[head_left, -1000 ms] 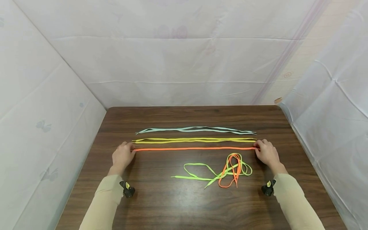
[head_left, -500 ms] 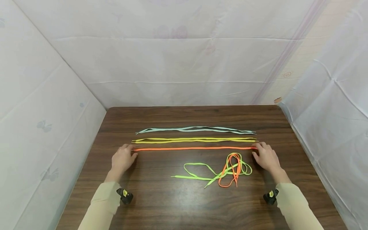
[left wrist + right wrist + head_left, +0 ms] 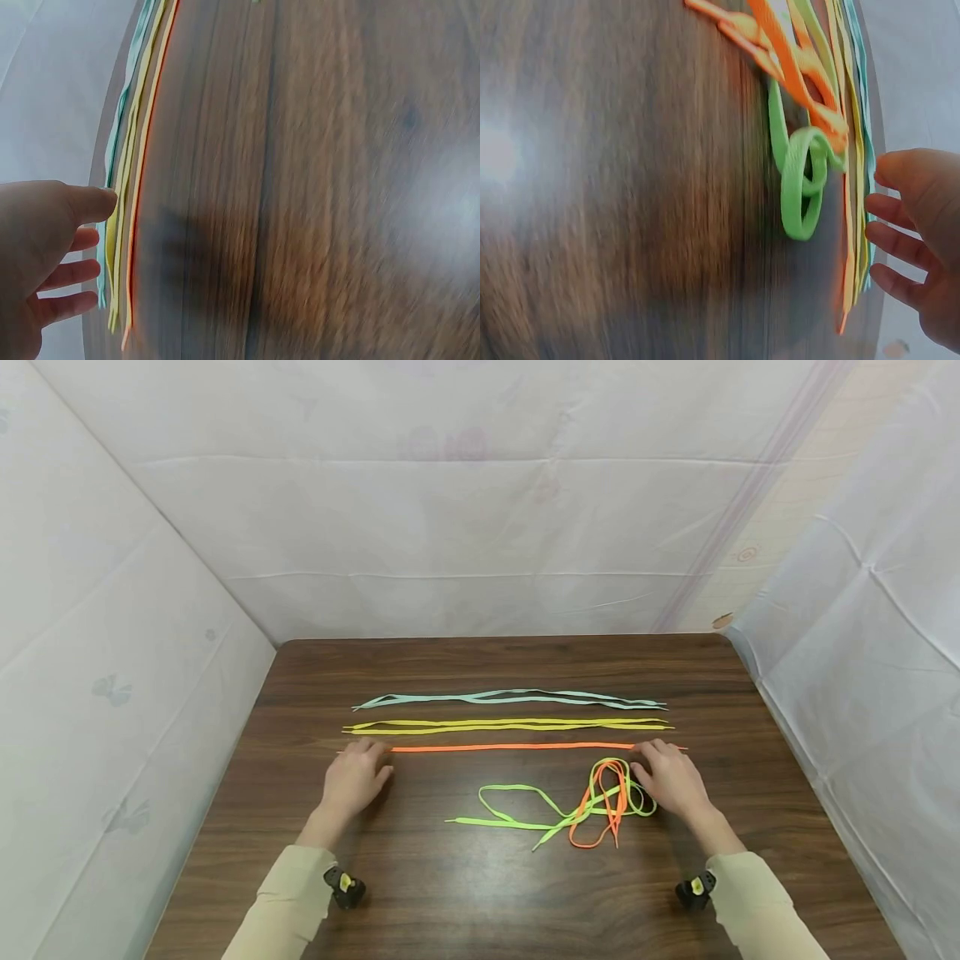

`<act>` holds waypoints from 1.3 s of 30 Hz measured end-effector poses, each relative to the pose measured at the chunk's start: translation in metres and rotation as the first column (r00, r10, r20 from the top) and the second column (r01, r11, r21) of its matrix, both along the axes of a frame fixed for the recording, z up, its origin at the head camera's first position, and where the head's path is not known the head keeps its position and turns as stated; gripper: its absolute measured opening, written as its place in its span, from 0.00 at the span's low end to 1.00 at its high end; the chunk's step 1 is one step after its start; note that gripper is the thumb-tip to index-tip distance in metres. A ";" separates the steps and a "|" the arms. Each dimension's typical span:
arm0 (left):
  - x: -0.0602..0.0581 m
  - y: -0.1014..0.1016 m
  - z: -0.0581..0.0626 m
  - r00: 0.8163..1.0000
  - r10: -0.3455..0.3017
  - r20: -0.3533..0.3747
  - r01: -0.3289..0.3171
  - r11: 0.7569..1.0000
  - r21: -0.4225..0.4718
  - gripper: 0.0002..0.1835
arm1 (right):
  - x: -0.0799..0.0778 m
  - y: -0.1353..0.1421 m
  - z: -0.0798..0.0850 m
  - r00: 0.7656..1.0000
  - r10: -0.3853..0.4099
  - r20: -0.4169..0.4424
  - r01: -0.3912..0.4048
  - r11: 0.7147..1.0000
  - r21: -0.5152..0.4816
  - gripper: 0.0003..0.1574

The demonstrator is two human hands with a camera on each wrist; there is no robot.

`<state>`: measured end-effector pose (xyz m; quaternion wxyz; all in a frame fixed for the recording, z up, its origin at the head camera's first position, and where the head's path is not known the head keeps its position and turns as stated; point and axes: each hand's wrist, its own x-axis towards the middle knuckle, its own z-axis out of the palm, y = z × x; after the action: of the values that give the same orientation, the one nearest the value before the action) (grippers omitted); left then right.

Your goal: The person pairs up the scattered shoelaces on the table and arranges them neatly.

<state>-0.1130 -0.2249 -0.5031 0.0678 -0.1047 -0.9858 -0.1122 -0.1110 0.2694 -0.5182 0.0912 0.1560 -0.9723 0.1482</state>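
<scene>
A straight orange shoelace (image 3: 510, 747) lies flat across the table. Near its left end my left hand (image 3: 352, 778) hovers with thumb and fingers spread, and in the left wrist view no lace sits between them. Toward the other end is my right hand (image 3: 670, 779), fingers apart and loosely bent; its wrist view also shows nothing held. Both hands partly cover the lace in the head view. Behind it a doubled yellow shoelace (image 3: 525, 721) and a doubled mint shoelace (image 3: 435, 697) run roughly parallel.
In front of the right half, a lime green shoelace (image 3: 495, 823) lies tangled with a second orange shoelace (image 3: 588, 847). White sheeting (image 3: 480, 543) rises behind the brown wooden table (image 3: 480, 910) and along both sides.
Both hands have let go of the orange shoelace's ends and moved inward, left hand rightward and right hand leftward. The lace stays stretched straight; the others have not moved.
</scene>
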 end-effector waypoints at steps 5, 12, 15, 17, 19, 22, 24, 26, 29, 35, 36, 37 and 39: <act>0.005 0.020 -0.001 0.996 -0.075 -0.039 0.074 0.997 -0.025 0.17 | 0.000 -0.014 -0.002 0.999 0.015 0.031 -0.015 1.000 0.005 0.09; 0.010 0.050 -0.006 0.984 -0.173 -0.054 0.172 0.985 -0.016 0.15 | 0.000 -0.026 -0.006 0.994 -0.028 0.101 0.023 0.998 0.051 0.14; 0.011 0.061 -0.007 0.973 -0.224 -0.050 0.224 0.975 -0.006 0.13 | -0.001 -0.028 -0.008 0.994 -0.032 0.103 0.027 0.999 0.047 0.12; 0.011 0.068 -0.007 0.967 -0.251 -0.046 0.251 0.968 0.000 0.13 | -0.001 -0.030 -0.009 0.995 -0.026 0.093 0.024 0.999 0.032 0.10; 0.011 0.075 -0.008 0.961 -0.272 -0.046 0.272 0.962 0.001 0.12 | -0.001 -0.030 -0.010 0.996 -0.025 0.086 0.025 1.000 0.010 0.07; 0.011 0.085 -0.008 0.954 -0.295 -0.051 0.295 0.955 -0.006 0.12 | -0.001 -0.030 -0.010 0.995 -0.036 0.091 0.038 0.999 -0.028 0.05; 0.012 0.091 -0.008 0.947 -0.316 -0.055 0.316 0.949 -0.017 0.12 | 0.000 -0.030 -0.008 0.994 -0.046 0.099 0.051 0.997 -0.057 0.04; 0.013 0.098 -0.008 0.940 -0.336 -0.061 0.336 0.942 -0.018 0.12 | 0.001 -0.030 -0.006 0.993 -0.052 0.103 0.061 0.995 -0.083 0.04; 0.014 0.108 -0.009 0.926 -0.369 -0.077 0.369 0.929 -0.017 0.11 | 0.002 -0.028 0.001 0.993 -0.053 0.104 0.065 0.991 -0.115 0.04; 0.017 0.131 -0.009 0.903 -0.421 -0.079 0.418 0.907 -0.056 0.11 | 0.004 -0.025 0.011 0.995 -0.055 0.087 0.067 0.988 -0.141 0.04; 0.018 0.135 -0.008 0.901 -0.428 -0.073 0.424 0.903 -0.068 0.11 | 0.004 -0.024 0.012 0.995 -0.054 0.079 0.065 0.988 -0.140 0.04; 0.019 0.139 -0.008 0.897 -0.436 -0.067 0.431 0.899 -0.077 0.12 | 0.005 -0.023 0.013 0.996 -0.053 0.074 0.063 0.988 -0.141 0.04; 0.020 0.147 -0.008 0.884 -0.462 -0.065 0.457 0.886 -0.085 0.12 | 0.006 -0.022 0.015 0.996 -0.053 0.067 0.062 0.987 -0.145 0.04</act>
<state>-0.0929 -0.0775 -0.5110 0.0769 -0.3420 -0.9325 -0.0873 -0.1051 0.2471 -0.5035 0.0758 0.1159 -0.9652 0.2217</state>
